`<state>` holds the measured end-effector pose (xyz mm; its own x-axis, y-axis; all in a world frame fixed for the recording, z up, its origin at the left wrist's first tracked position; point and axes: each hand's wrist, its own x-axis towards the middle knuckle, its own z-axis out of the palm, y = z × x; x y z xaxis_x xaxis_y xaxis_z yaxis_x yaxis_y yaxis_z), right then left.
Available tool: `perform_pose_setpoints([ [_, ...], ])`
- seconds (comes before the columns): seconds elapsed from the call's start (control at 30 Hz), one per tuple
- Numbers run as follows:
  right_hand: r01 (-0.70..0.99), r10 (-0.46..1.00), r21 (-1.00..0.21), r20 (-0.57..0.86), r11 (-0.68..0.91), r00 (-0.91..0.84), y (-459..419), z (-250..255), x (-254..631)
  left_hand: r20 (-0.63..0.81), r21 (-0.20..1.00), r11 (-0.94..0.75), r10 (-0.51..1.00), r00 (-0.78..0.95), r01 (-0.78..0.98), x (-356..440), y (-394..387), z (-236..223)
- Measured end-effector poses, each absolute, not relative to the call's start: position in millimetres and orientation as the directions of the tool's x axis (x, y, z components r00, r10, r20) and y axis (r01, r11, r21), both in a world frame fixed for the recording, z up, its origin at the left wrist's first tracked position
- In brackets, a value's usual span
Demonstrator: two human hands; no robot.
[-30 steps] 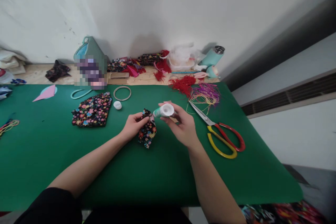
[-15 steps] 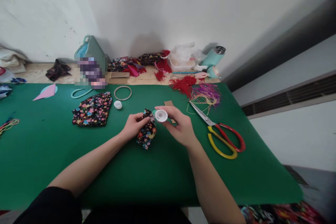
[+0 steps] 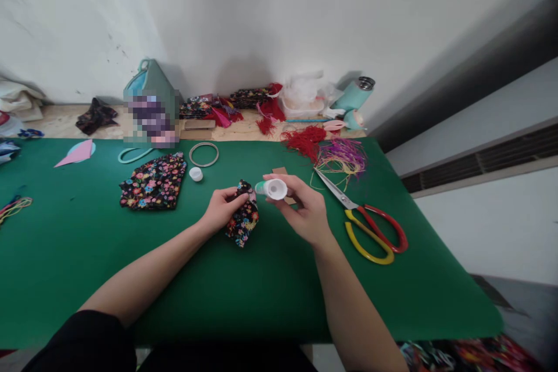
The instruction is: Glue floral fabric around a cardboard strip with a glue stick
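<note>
My left hand (image 3: 223,207) pinches the top of a small black floral fabric piece (image 3: 244,222), which hangs down over the table. In my right hand (image 3: 305,209) is a white and green glue stick (image 3: 275,189), its hollow white base facing me. Its other end points left at the fabric's upper edge, with a small gap between them. A white cap (image 3: 196,174) lies on the table to the left. Beyond it a larger stack of black floral fabric (image 3: 154,181) lies flat. A brown cardboard piece (image 3: 279,172) is partly hidden behind my right hand.
Large scissors (image 3: 366,215) with red and yellow handles lie at the right on the green table (image 3: 196,296). Red tassels (image 3: 304,140) and purple threads (image 3: 349,154) lie behind them. A ring (image 3: 204,154), a teal bag (image 3: 163,84) and a mint bottle (image 3: 360,93) are further back.
My right hand has drawn the glue stick a little to the right, away from the fabric, and more of its green side shows. My left hand has hardly moved.
</note>
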<state>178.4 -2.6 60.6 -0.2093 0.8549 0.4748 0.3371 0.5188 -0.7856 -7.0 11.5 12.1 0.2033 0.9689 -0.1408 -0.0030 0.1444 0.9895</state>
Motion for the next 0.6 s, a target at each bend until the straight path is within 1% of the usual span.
perform_pose_setpoints([
  [0.07,0.315,0.853,-0.794,0.466,0.520,-0.234,-3.1,60.1,177.7,-0.128,0.991,0.131,0.970,0.208,0.000,-7.4,11.5,11.2],
  [0.2,0.342,0.836,-0.764,0.476,0.547,-0.273,-2.4,60.6,175.9,-0.106,0.994,0.108,0.969,0.224,0.003,-8.5,11.9,8.5],
  [0.4,0.401,0.777,-0.666,0.523,0.629,-0.351,-2.0,66.4,176.5,-0.107,0.994,0.106,0.968,0.229,0.013,-8.1,12.3,7.6],
  [0.5,0.405,0.761,-0.644,0.549,0.649,-0.346,-2.3,68.6,177.6,-0.100,0.995,0.098,0.968,0.228,0.020,-8.0,12.0,7.6],
  [0.6,0.408,0.782,-0.667,0.546,0.623,-0.301,-3.0,68.2,178.2,-0.106,0.994,0.104,0.969,0.224,0.020,-8.3,11.5,8.4],
])
